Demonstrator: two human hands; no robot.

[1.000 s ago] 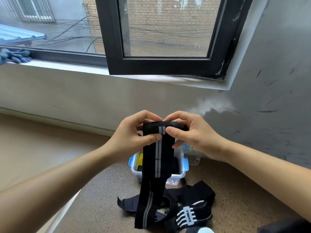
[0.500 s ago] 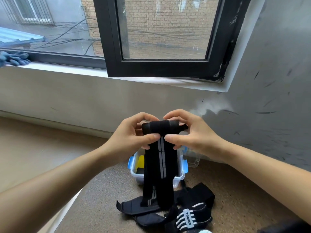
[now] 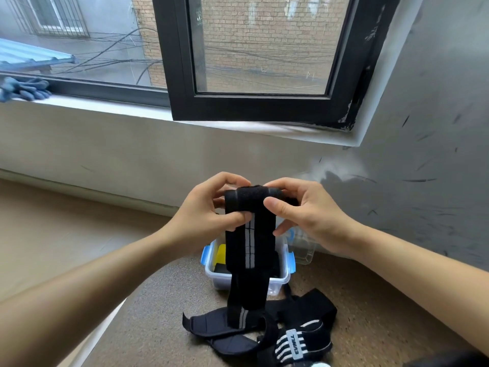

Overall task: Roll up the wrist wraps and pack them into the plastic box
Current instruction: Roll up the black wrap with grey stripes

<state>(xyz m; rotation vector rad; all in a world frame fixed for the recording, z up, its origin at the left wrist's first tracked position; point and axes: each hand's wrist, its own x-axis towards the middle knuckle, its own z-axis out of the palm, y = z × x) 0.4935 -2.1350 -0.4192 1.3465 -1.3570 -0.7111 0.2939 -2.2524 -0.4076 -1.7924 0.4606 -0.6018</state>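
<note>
Both hands, left hand (image 3: 203, 221) and right hand (image 3: 309, 221), grip the rolled top of the soft wrist wrap (image 3: 250, 242); it looks limp, so hold the roll tightly.

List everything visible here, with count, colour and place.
wrist wrap: one, black with pale stripe, partly rolled, hanging from the hands
plastic box: one, clear with blue latches, on the speckled surface
loose straps: tangled heap, count unclear, black, before the box
yellow item: one, inside the box
gloves: blue, count unclear, on the sill, left
window frame: one, black, above
left hand: pinches the roll's left end
right hand: pinches its right end
</note>
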